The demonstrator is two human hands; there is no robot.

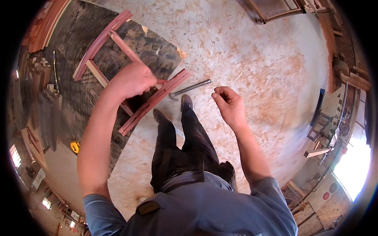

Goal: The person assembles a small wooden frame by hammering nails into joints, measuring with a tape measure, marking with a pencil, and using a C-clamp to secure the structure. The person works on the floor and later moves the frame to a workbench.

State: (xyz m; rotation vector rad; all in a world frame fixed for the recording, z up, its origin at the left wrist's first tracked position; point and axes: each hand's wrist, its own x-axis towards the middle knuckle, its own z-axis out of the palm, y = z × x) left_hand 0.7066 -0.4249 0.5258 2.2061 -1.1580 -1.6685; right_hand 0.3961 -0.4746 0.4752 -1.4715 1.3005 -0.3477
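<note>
— Frame work, as I read it: my left hand (132,80) is closed in a fist around a slat of the reddish wooden chair frame (130,74), holding it steady on the dark mat (78,47).

— And the right?

— My right hand (229,104) hangs free over the chipboard floor (256,51), fingers (219,95) curled loosely with thumb and forefinger nearly pinched. I cannot tell whether something small sits between them; nothing large does.

— Where does the frame lie?

— Flat on the mat, ahead and to my left; its near rail (155,100) runs along the mat's edge and overhangs slightly onto the floor. A hammer (189,89) lies on the floor just past that rail's end, close to my shoes (173,108) and between the two hands.

— So which step is this?

— I judge it a hold-and-fix stage: one hand bracing the piece, the other ready. The next move calls for a firm brace on the slat and a short reach by the right hand to the hammer, which is near.

— Room to move?

— Plenty to the right and ahead, where the floor is bare. To the left stacked timber (35,78) crowds the mat, and the mat's ragged corner (179,53) sits beside the frame, so swings are best kept to the open right side.
</note>
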